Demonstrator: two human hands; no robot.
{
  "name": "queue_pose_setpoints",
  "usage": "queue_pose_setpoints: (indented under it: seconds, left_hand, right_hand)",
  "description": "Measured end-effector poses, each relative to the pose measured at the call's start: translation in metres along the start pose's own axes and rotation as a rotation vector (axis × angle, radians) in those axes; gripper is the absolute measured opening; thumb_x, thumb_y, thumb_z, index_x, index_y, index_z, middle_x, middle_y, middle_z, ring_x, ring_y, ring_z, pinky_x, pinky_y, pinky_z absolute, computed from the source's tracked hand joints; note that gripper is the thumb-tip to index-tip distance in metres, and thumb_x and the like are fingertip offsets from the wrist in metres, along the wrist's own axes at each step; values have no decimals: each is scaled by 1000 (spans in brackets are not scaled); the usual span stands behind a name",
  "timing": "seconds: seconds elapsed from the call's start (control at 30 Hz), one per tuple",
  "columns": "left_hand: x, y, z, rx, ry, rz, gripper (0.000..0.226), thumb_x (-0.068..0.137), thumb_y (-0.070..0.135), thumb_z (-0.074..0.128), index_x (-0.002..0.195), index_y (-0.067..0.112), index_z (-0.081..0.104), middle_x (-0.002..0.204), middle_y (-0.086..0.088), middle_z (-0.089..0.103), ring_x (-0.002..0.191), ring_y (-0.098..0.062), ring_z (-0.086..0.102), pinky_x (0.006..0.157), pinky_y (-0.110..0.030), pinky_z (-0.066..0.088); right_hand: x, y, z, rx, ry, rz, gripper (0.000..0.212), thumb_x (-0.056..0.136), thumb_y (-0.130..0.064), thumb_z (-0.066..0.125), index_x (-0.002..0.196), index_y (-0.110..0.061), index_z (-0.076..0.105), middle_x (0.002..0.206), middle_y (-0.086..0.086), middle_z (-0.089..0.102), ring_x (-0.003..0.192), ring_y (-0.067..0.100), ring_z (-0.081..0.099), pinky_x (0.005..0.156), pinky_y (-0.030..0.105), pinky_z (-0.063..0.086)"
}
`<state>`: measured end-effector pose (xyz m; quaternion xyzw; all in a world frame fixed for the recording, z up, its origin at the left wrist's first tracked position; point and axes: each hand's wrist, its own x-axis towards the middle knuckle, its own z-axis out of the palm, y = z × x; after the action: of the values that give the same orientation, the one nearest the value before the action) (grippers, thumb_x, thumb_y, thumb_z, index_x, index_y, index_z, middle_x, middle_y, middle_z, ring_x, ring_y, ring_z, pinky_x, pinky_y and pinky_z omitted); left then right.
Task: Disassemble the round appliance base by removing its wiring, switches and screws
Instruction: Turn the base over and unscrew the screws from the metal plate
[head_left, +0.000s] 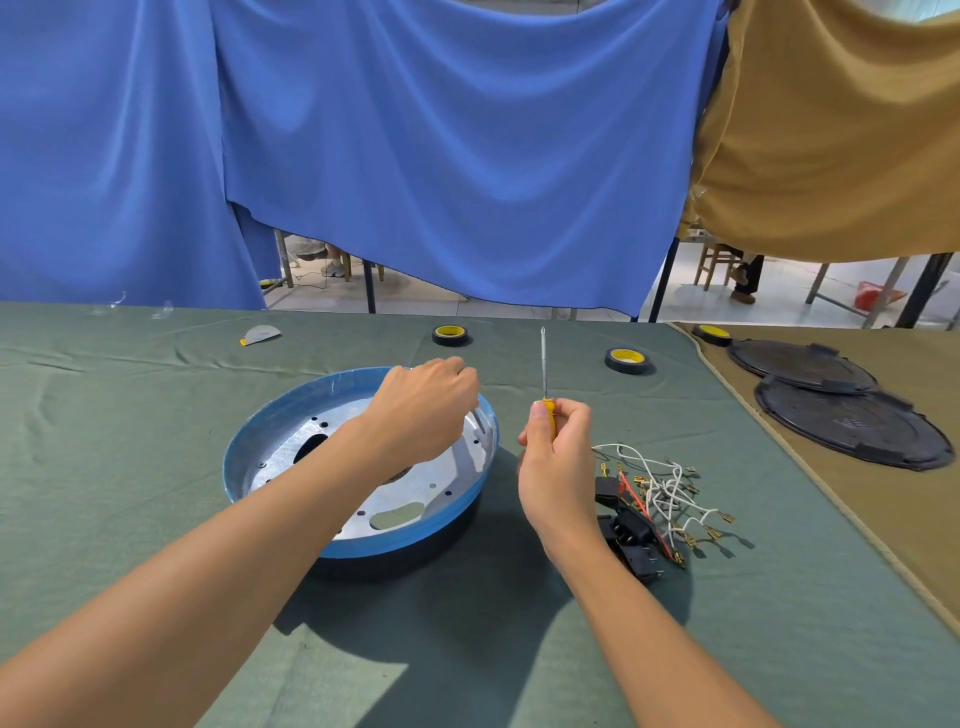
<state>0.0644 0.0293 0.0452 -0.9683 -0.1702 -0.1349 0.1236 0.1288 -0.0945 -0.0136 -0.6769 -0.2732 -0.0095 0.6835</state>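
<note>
Gripping the screwdriver (544, 364) by its yellow handle in our right hand (558, 467), we are pointing its shaft away from us, just right of the round base (395, 540). Our left hand (423, 402) is hovering, fingers curled, over the base's far-right inner wall, nearer the work; whether it is pinching anything, we cannot tell.

The round base (270, 452) sits on the worktop (156, 545) before you, your left grip (423, 402) over its far right rim. Just right of it, your right grip (558, 457) holds the screwdriver (544, 364) upright. The wiring and switches (657, 501) lie heaped right of that grip. Behind, one tape roll (450, 335) lies beyond the base and a second tape roll (627, 360) further right. At far right are two round covers (852, 426), one behind the other.
</note>
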Motion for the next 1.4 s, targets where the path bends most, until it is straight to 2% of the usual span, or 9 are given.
queue_pose_setpoints:
  seconds: [0.13, 0.37, 0.6, 0.77, 0.97, 1.1, 1.23, 1.33, 1.4]
  left_hand:
    - [1, -1, -9, -196, -13, -115, 17, 101, 26, 48, 113, 16, 55, 113, 0, 54, 95, -19, 53, 76, -38, 44]
    - [-4, 20, -16, -423, -53, -113, 20, 102, 27, 48, 111, 15, 62, 112, 0, 60, 95, -18, 54, 80, -37, 50]
    - [-5, 29, -12, -531, -70, -140, 25, 102, 29, 48, 113, 14, 64, 114, -2, 63, 98, -19, 57, 87, -39, 50]
    - [-5, 27, -6, -573, -74, -136, 27, 100, 32, 51, 117, 14, 60, 120, -3, 61, 102, -17, 55, 88, -32, 47]
    - [-29, 2, 4, -403, -244, -298, 65, 92, 64, 42, 130, 12, 43, 132, -12, 48, 113, -29, 49, 92, -41, 44]
    - [-54, -10, 3, -418, -455, -351, 106, 72, 89, 31, 141, 9, 32, 142, -10, 47, 118, -29, 49, 100, -43, 41]
    - [-70, -15, -7, -545, -619, -331, 135, 45, 105, 23, 154, 25, 12, 155, -1, 32, 138, -27, 33, 114, -46, 26]
    - [-77, -11, -10, -389, -550, -260, 127, 49, 104, 31, 148, 25, 26, 144, 2, 46, 131, -26, 41, 109, -45, 28]
    - [-82, -2, -9, -242, -453, -184, 96, 63, 92, 46, 133, 27, 40, 118, 1, 60, 115, -26, 52, 102, -43, 31]
  right_hand:
    - [10, -3, -7, 151, -54, 77, 10, 99, -23, 50, 102, -17, 43, 89, 4, 53, 71, 16, 47, 69, 37, 42]
    - [27, -2, -37, 181, -301, 200, 12, 88, -21, 68, 82, -10, 72, 40, -10, 31, 37, 8, 24, 40, 19, 27]
    - [28, -1, -42, 27, -419, 209, 2, 82, -17, 76, 81, -17, 74, 52, -15, 61, 42, -5, 50, 44, 7, 35]
    - [33, 6, -44, -279, -292, 146, 14, 80, -20, 74, 67, -20, 73, 62, -7, 68, 70, 13, 63, 65, 27, 48]
    - [28, 20, -45, -1003, -191, 70, 18, 88, -33, 59, 98, -21, 68, 101, 13, 66, 95, 37, 60, 69, 34, 42]
    - [25, 21, -42, -1152, -188, 17, 7, 86, -24, 57, 88, -18, 57, 101, 12, 65, 86, 33, 56, 67, 34, 37]
    - [26, 18, -42, -1125, -190, 56, 13, 86, -23, 55, 94, -15, 60, 104, 14, 64, 95, 37, 59, 68, 34, 38]
    - [27, 14, -45, -1016, -139, 101, 15, 88, -26, 53, 83, -14, 60, 93, 14, 64, 85, 37, 59, 64, 34, 40]
    - [26, 12, -47, -966, -128, 102, 22, 89, -24, 53, 70, -13, 56, 81, 12, 62, 75, 36, 55, 60, 33, 39]
